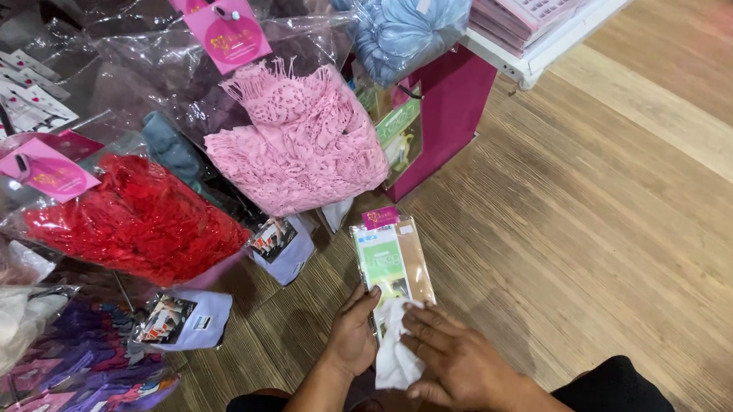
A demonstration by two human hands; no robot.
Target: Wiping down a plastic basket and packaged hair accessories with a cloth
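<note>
Bagged lace garments, red (139, 221) then pink (299, 141), hang at left over a wood-plank floor (596, 224); the left hand (353, 333) grips a flat packet (391, 261) (green label), the right hand (455, 358) presses a white cloth (394, 355) against it; a white shelf (546, 53) stands upper right

— What does the person wear on the arms?
— Nothing: both forearms are bare, with no sleeves, watch or rings on the left hand (353, 333) or the right hand (454, 362).
— And lower down?
— Black cloth covers the knees at the bottom edge, plain, with no visible print; the rest of the clothing is out of view.
</note>
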